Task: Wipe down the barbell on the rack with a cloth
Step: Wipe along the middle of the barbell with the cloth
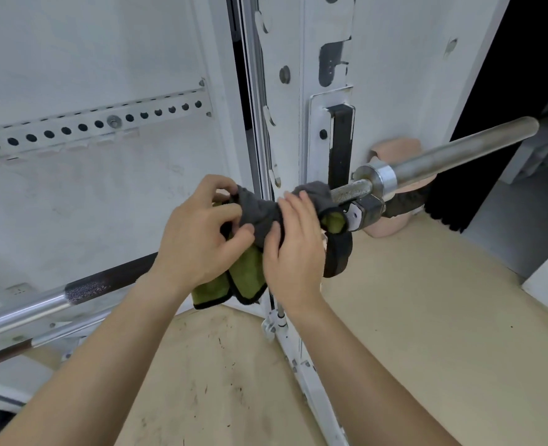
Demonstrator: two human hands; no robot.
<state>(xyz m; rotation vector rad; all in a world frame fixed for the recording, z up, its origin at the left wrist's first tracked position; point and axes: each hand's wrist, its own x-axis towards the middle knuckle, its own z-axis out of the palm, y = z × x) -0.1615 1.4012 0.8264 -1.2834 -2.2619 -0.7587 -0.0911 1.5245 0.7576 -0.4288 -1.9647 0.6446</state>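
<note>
The barbell (459,152) runs from lower left to upper right and rests on a hook of the white rack upright (298,123). A grey and green cloth (259,214) is wrapped round the shaft just left of the steel collar (380,177). My left hand (198,230) grips the cloth's left part, fingers curled round it. My right hand (293,239) grips the cloth's right part over the bar. Green folds of the cloth hang below both hands. The shaft under the cloth is hidden.
A white wall with a perforated metal strip (89,123) stands behind the bar. A black strap (338,252) hangs from the rack hook. The rack's white base rail (311,381) crosses a light wooden floor (411,317). A dark opening is at the upper right.
</note>
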